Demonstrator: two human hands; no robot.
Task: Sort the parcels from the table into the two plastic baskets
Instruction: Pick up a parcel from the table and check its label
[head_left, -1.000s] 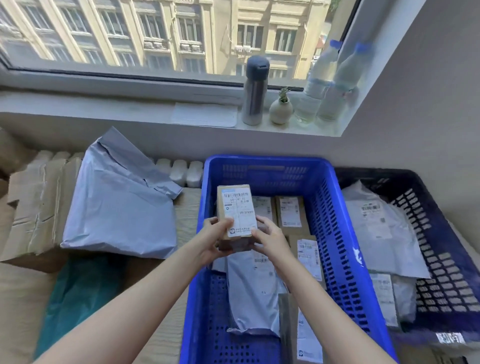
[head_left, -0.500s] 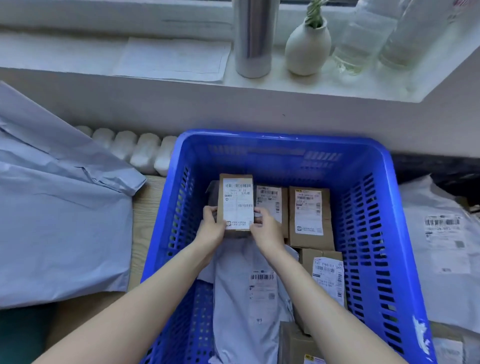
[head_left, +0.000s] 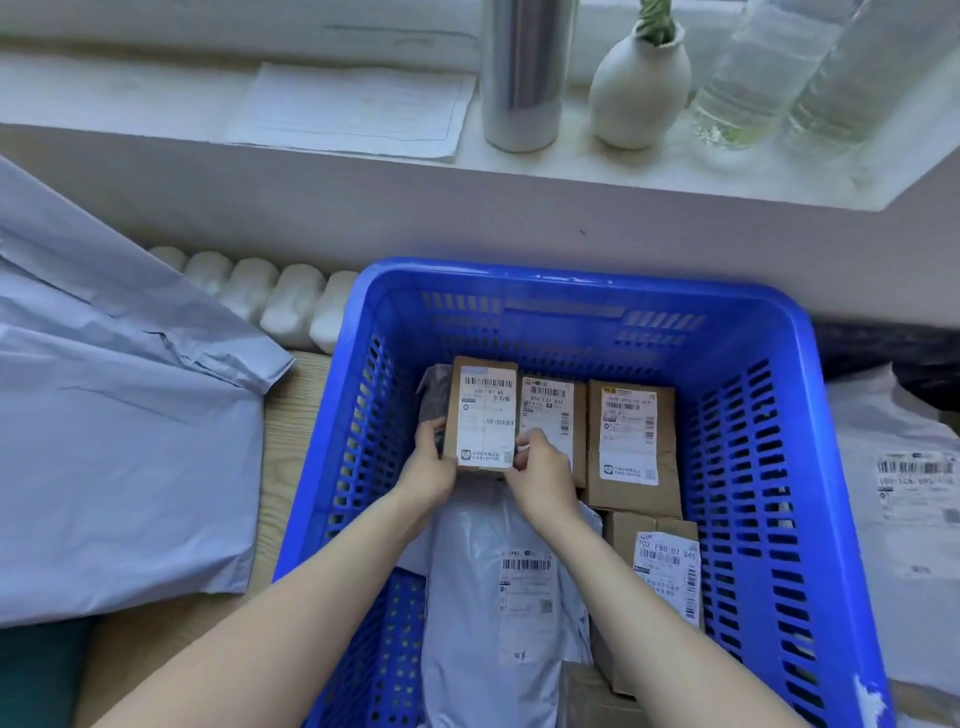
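A small brown cardboard box (head_left: 485, 410) with a white label is held low inside the bright blue basket (head_left: 810, 415). My left hand (head_left: 428, 467) grips its near left corner and my right hand (head_left: 540, 473) grips its near right corner. It sits at the left end of a row with two more labelled boxes (head_left: 631, 441). A grey mailer bag (head_left: 498, 597) lies under my forearms, and another labelled box (head_left: 665, 566) lies to its right. The second, dark basket (head_left: 883, 348) is at the far right, with a white mailer (head_left: 904, 499) in it.
A large grey mailer bag (head_left: 119, 441) lies on the wooden table (head_left: 291, 441) left of the basket. White foam rolls (head_left: 270, 296) line the wall. On the sill stand a steel flask (head_left: 524, 73), a small vase (head_left: 641, 88), plastic bottles (head_left: 753, 78) and a paper sheet (head_left: 353, 109).
Both hands have lowered the small box from above the basket rim down among the parcels at the back left. The view has moved closer to the basket.
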